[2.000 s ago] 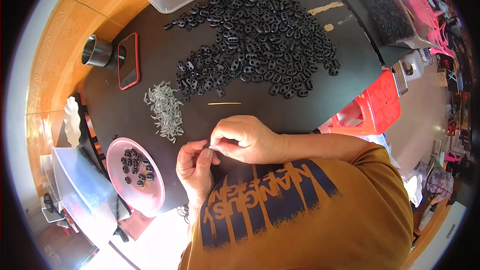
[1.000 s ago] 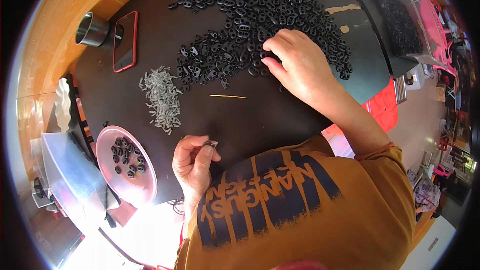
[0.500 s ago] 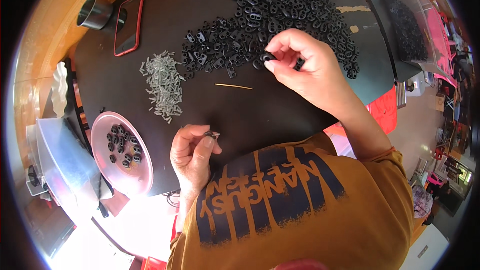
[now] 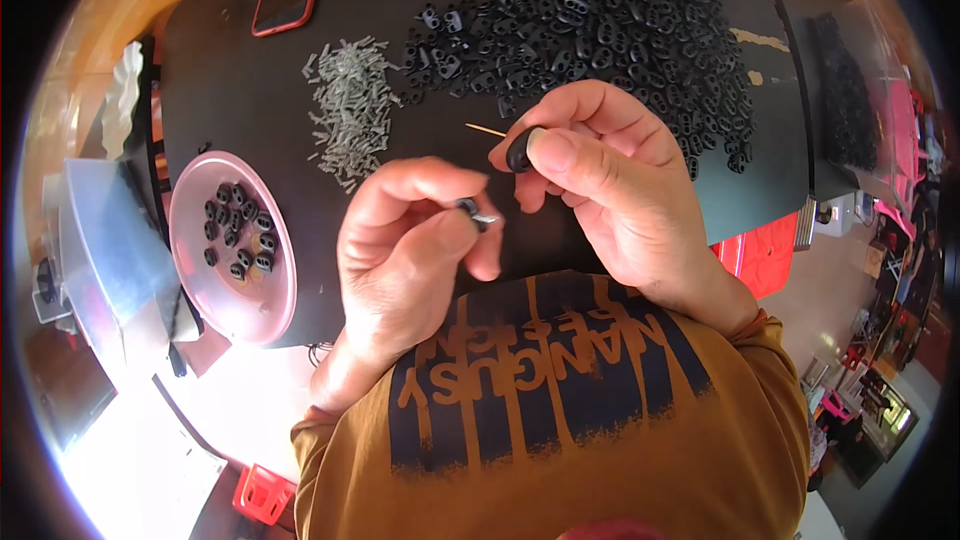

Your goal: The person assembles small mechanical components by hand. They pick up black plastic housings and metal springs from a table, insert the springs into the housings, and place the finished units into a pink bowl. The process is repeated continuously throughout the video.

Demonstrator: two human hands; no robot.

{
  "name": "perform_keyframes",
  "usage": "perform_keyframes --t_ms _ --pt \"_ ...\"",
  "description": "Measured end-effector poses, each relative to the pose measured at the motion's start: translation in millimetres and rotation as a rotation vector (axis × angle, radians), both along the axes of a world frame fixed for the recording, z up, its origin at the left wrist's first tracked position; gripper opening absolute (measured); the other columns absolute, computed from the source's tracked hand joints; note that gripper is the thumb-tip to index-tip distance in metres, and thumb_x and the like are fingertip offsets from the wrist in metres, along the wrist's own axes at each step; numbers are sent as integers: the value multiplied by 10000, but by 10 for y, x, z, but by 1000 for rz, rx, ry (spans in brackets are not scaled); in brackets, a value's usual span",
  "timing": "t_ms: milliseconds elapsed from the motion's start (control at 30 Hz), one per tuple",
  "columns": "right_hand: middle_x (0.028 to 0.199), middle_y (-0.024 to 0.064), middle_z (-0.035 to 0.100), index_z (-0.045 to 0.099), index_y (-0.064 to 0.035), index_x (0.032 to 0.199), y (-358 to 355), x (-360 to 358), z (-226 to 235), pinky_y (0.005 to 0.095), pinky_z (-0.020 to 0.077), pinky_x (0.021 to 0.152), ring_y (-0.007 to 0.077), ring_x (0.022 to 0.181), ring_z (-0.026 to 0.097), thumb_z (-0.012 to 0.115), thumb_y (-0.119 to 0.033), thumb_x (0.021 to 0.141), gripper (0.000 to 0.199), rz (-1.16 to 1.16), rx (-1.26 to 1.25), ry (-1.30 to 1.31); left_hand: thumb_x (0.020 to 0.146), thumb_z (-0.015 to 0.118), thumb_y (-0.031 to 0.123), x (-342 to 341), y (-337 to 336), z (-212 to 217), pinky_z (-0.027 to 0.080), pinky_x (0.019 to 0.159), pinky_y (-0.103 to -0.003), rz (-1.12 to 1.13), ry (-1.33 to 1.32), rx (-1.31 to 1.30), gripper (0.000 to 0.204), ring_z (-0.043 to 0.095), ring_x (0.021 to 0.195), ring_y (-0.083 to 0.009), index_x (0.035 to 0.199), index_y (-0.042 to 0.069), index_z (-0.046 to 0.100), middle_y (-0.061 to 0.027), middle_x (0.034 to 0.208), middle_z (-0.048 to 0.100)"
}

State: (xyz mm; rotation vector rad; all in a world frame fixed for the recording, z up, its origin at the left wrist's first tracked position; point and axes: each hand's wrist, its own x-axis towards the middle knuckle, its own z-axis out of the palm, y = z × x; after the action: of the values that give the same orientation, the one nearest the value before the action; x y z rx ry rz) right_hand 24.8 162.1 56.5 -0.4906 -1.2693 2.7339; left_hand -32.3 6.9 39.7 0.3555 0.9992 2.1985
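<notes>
Pinching a black oval piece [image 4: 519,151] just above frame centre: right hand [image 4: 615,175], thumb and forefinger closed on it. Left hand [image 4: 405,250], left of centre, grips a small dark part [image 4: 468,207] with a shiny tip; the two pieces are near, not touching. Black pile [image 4: 620,25], upper right. Grey bits [image 4: 350,105], upper left. Pink bowl [image 4: 272,305] at left, black pieces inside. Thin stick [image 4: 484,128] beside right hand.

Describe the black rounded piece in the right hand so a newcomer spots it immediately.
Over the dark tabletop, find the right hand. Its fingers grip the black rounded piece. It shows a smooth side, unlike the dark piece with a pale grey end in the left hand.
</notes>
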Motion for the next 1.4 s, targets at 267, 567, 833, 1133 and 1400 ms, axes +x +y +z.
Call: perform_keyframes --t_ms 267,567,833,1133,1400 --pt "810 64 594 531 2 916 -75 -4 -139 226 466 687 112 757 573 543 -9 833 85 61 -29 97 830 520 16 -42 84 -95 465 578 -235 61 -30 61 145 540 613 -124 975 3 527 -90 826 593" --pt "854 53 590 536 -27 968 -15 -8 -133 235 440 670 105 752 547 541 -60 819 153 79 78 82 823 500 -1 -42 86 -151 474 597 -242 84 -17 -20 119 547 621 -127 941 2 516 -129 826 605" --pt "823 57 590 557 -6 983 -40 -31 -81 246 418 660 106 722 533 520 -82 823 181 98 31 41 810 509 -18 -35 67 -174 469 551 -215 99 -2 -49 128 603 711 -165 935 7 496 -149 827 623" --pt "859 53 584 550 -2 1008 -90 -66 -139 246 415 653 93 735 528 492 -68 849 182 77 137 115 795 539 -9 -43 29 -208 454 532 -195 142 6 -85 135 527 576 -88 923 15 504 -92 777 589" --pt "910 78 554 537 33 1050 -45 -19 -176 236 440 719 118 814 543 473 -57 869 212 214 268 89 785 535 73 -40 33 -169 397 482 -218 112 27 -189 160 483 556 -102 934 27 498 -65 816 520"
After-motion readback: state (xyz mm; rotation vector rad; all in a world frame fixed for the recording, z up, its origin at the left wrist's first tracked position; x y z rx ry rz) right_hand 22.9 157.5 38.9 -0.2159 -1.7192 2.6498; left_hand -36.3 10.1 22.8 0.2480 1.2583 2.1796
